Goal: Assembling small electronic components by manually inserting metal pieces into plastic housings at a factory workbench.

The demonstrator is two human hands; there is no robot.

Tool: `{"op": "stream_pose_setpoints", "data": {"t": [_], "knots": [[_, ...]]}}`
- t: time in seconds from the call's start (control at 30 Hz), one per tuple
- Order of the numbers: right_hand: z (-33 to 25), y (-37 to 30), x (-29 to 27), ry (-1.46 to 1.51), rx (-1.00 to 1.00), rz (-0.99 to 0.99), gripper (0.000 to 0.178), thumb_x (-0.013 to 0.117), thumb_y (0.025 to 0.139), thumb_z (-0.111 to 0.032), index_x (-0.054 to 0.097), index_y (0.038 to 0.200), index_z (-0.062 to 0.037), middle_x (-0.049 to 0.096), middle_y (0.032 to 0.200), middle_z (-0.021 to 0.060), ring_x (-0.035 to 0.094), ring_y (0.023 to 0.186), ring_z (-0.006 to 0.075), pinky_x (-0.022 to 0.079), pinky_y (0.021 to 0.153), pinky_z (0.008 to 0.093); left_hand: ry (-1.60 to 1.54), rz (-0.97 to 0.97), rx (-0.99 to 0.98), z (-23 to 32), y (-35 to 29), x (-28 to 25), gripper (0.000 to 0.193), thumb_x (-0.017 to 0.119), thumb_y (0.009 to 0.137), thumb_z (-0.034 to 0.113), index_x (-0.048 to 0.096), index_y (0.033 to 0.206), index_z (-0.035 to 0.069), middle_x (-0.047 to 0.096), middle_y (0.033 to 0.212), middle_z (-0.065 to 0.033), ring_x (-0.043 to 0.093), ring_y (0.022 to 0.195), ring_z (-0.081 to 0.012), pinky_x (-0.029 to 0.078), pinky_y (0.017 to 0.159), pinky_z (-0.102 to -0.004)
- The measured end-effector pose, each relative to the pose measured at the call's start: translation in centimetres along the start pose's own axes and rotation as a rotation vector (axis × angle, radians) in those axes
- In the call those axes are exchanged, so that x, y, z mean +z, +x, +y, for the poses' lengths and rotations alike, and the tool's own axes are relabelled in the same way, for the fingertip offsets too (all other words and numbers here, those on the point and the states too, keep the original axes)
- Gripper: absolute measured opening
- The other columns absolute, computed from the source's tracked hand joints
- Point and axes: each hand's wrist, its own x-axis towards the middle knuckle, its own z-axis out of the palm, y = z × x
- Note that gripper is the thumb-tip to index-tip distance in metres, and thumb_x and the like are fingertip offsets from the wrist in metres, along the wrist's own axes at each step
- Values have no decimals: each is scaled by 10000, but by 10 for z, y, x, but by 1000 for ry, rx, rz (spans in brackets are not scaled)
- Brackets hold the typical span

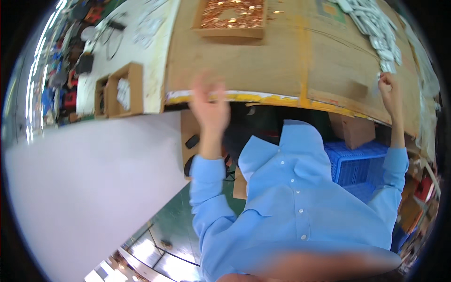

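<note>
My left hand [210, 105] is over the near edge of the cardboard-covered table [244, 68]. Motion blurs it, but its fingers look spread and nothing shows in them. At the right, my right hand [388, 86] is closed with the fingers curled together. A small whitish bit shows by its fingertips; what it grips is too small to make out. Just beyond that hand lies a long pile of white plastic pieces [376, 28]. Farther off, left of the pile, stands a shallow cardboard box [229, 32] full of small copper-coloured metal parts.
Several loose copper parts [276, 11] lie beside the shallow box. Left, a white table carries a cardboard box [136, 89] with white pieces inside. A large white panel [89, 183] fills the lower left. A blue plastic crate [352, 164] and a brown carton [358, 131] sit below the table.
</note>
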Motion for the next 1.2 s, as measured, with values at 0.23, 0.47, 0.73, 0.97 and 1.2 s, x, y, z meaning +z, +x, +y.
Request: {"op": "stream_pose_setpoints", "data": {"t": [0.23, 0.47, 0.73, 0.97, 1.2], "knots": [[-215, -30, 112, 714, -371, -488, 135, 630, 856, -104, 611, 905, 20, 637, 1021, 113, 605, 946, 216, 468, 854, 323, 68, -267, 97, 5, -101, 65, 757, 798, 741, 191, 409, 1362, 1, 562, 1228, -195, 574, 1124, -317, 465, 954, -373], [-278, -36, 140, 828, -366, -603, 126, 642, 861, -96, 569, 855, 7, 607, 993, 113, 563, 913, 205, 453, 809, 315, 52, -102, -114, -5, -109, 34, 425, 634, 815, 7, 496, 1216, 12, 644, 980, -152, 648, 869, -262, 515, 774, -345], [-217, -10, 151, 629, -206, -439, 268, 645, 876, -112, 458, 697, -43, 444, 667, -37, 429, 674, 73, 368, 625, 238, 139, 170, -277, -46, 43, -109, 205, 553, 911, 186, 593, 863, -9, 608, 677, -57, 596, 625, -118, 489, 594, -281], [-216, -11, 164, 661, -27, -489, 255, 640, 884, -119, 477, 701, -48, 515, 705, -31, 459, 705, 60, 383, 649, 229, 300, 421, -215, -102, 156, -191, 290, 549, 854, 228, 588, 814, -57, 649, 703, -124, 643, 548, -206, 510, 564, -329], [-235, -13, 167, 560, -18, -532, 173, 640, 891, -149, 584, 792, -18, 559, 739, -9, 500, 739, 72, 413, 679, 237, 383, 261, -213, -110, 174, -210, 501, 643, 840, 227, 530, 1267, -8, 676, 905, -140, 655, 572, -182, 517, 533, -313]]}}
